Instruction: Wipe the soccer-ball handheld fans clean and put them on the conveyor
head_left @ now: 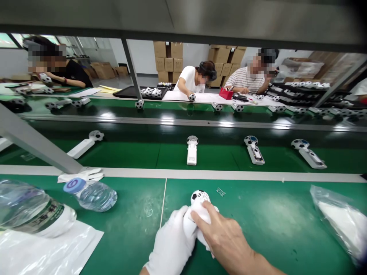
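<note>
- Soccer-ball handheld fan [199, 199]: white handle, black-and-white perforated head.
- It sits clasped between gloved left hand [171, 244] and bare right hand [226, 240], head above them.
- Right fingers [204, 214] lie together, pressing the handle.

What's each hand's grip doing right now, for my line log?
Left hand, gloved: closed, holding the soccer-ball handheld fan.
Right hand, bare: closed, holding the same fan.

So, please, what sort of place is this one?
Probably a factory assembly line: a long green belt carries many white handheld fans with soccer-ball heads, co-workers sit along it, and cardboard boxes stand stacked behind.
</note>
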Demonstrator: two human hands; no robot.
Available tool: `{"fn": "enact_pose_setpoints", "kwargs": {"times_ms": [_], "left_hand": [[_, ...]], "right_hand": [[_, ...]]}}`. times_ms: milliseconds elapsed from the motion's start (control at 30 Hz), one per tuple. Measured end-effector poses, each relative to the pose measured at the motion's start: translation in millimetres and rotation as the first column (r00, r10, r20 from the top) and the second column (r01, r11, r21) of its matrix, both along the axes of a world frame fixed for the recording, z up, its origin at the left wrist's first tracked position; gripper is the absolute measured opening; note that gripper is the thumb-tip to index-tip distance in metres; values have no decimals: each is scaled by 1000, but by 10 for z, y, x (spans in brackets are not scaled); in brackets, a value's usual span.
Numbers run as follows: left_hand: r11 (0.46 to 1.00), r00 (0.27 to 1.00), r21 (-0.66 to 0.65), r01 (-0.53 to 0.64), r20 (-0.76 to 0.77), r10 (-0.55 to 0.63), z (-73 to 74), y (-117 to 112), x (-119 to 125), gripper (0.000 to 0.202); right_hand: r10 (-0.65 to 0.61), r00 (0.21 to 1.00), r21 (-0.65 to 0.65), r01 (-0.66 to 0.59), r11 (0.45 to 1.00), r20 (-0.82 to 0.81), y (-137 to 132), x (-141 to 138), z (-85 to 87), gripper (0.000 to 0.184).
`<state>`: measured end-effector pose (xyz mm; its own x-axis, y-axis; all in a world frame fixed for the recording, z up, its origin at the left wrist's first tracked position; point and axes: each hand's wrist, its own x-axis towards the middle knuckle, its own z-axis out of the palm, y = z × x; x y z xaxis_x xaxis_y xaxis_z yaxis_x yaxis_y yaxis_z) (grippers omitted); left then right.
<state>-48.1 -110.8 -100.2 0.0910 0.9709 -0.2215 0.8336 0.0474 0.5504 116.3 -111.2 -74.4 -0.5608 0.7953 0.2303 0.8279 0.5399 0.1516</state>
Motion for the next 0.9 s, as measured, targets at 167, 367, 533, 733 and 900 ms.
{"fn": "enact_pose_setpoints", "kwargs": {"times_ms": [167, 367, 533, 733, 900], "left_hand": [[1000, 999, 22, -17, -27, 18, 2, -5, 17, 39], [998, 999, -49, -32, 3, 32, 102, 18, 22, 41], [976, 959, -168, -135, 226, 172, 142, 82, -66, 41], [913, 613, -402, -75, 703, 360, 229, 156, -180, 68], [865, 158, -480, 147, 875, 458, 349, 72, -201, 52]], "right_hand": [[-63, 995, -62, 58, 996, -73, -37, 118, 112, 49], [-88, 986, -150, 67, 986, -144, 1, -18, 86, 47], [-250, 884, -183, 192, 964, -394, -98, 304, -38, 39], [-385, 714, -323, 230, 918, -585, -245, 496, -140, 33], [-397, 585, -355, 192, 915, -707, -224, 436, -167, 33]]}}
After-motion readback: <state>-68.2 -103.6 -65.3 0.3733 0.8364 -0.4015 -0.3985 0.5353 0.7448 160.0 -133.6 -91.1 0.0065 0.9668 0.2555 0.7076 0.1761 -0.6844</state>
